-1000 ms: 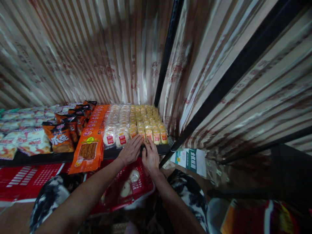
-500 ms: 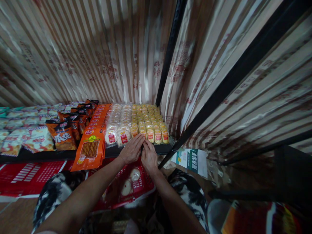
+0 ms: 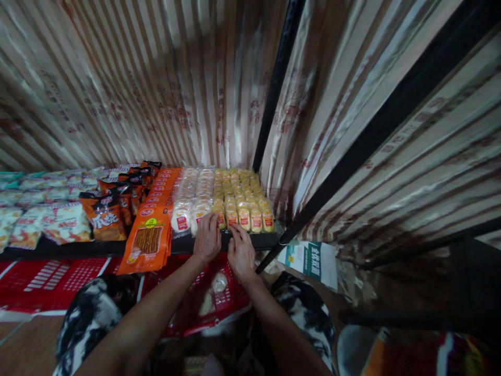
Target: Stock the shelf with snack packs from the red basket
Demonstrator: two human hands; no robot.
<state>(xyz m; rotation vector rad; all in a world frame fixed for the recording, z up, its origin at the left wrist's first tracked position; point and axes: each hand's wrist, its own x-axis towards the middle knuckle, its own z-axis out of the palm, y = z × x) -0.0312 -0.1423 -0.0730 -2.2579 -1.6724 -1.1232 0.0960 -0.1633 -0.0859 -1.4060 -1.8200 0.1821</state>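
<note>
My left hand (image 3: 207, 238) reaches to the shelf's front row, its fingers stretched out over the front of a clear-wrapped white cake (image 3: 200, 213) with a red label. Beside it, my right hand (image 3: 241, 251) has its fingers partly bent and apart, fingertips by the lower front of the yellow wrapped cakes (image 3: 243, 218). Neither hand has a pack lifted. The yellow cakes stand in several tight rows running back. Another white wrapped cake (image 3: 182, 221) stands left of my left hand.
Orange snack packs (image 3: 146, 235) overhang the black shelf edge (image 3: 262, 241). Orange-black bags (image 3: 104, 216) and white snack bags (image 3: 66, 222) stand further left. Below is a red basket (image 3: 230, 303) holding white round packs. Black posts (image 3: 332, 193) and a striped curtain (image 3: 188, 78) border the shelf.
My hands have moved apart. The left has shifted left from the yellow cakes to the white ones; the right stays near the yellow row. The view has shifted slightly.
</note>
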